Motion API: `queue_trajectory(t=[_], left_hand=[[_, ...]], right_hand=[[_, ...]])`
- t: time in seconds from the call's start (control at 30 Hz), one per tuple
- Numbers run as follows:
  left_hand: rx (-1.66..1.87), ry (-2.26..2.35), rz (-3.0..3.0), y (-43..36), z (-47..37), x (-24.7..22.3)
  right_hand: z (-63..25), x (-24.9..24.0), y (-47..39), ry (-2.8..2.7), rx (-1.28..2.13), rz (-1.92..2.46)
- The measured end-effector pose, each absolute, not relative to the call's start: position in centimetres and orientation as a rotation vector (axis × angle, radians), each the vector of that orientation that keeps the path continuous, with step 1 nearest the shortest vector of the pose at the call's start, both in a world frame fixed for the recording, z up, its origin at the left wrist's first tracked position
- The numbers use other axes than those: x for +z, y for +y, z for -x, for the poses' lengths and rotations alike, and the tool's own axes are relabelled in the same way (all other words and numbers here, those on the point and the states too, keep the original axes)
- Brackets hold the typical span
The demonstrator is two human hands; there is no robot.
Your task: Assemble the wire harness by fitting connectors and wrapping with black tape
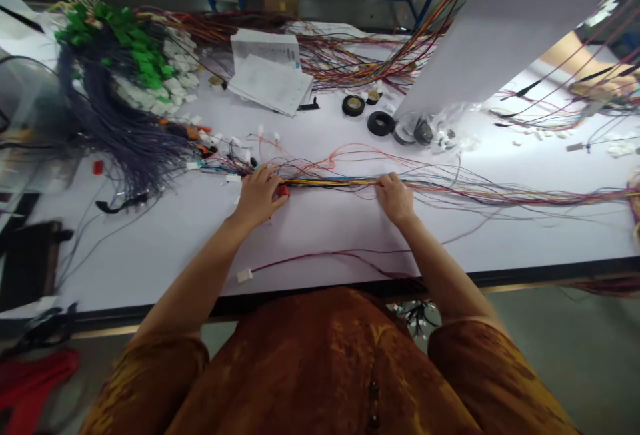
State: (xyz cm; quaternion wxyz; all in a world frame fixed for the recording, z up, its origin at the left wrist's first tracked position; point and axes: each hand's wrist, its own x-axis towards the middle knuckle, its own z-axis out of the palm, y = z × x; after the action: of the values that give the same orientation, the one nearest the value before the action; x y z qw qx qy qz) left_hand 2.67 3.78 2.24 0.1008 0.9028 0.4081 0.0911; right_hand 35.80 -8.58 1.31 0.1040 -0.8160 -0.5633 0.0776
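A long bundle of thin coloured wires (pixel 330 183) lies stretched across the white table. My left hand (pixel 259 196) is closed over its left end, where small connectors fan out, and a red piece (pixel 283 191) shows by the thumb. Further right, my right hand (pixel 396 197) grips the same bundle with curled fingers. Beyond that hand the wires spread loosely toward the table's right side. Nearer my body lies a separate dark red cable (pixel 300 258) with a white connector (pixel 245 275) at its tip.
Dark wires (pixel 125 135) with green connectors (pixel 145 55) are heaped at the left. Papers (pixel 270 81), rolls of black tape (pixel 381 123) and more wires (pixel 360 65) lie at the back. A pale panel (pixel 480 35) rises at right; beyond it shows another person's arm (pixel 567 58).
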Motion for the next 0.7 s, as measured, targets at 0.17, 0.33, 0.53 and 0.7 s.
queue_trajectory(t=[0.17,0.33,0.53,0.7], left_hand=[[0.326,1.135,-2.669,3.2,-1.5,1.6],[0.293,1.145,-2.708,3.3,-1.9,1.3],[0.298,1.102,-2.786,3.0,-1.9,1.1],[0.363,1.280,-2.812,3.9,-1.2,1.8]], right_hand=[[-36.9,1.9,-9.3,-1.501,0.137,2.287],[-27.9,2.4,-7.1,-2.024,0.389,1.713],[-22.5,1.3,-2.2,-2.122,0.334,1.886],[-23.1,1.3,-5.0,-2.057,0.458,1.857]])
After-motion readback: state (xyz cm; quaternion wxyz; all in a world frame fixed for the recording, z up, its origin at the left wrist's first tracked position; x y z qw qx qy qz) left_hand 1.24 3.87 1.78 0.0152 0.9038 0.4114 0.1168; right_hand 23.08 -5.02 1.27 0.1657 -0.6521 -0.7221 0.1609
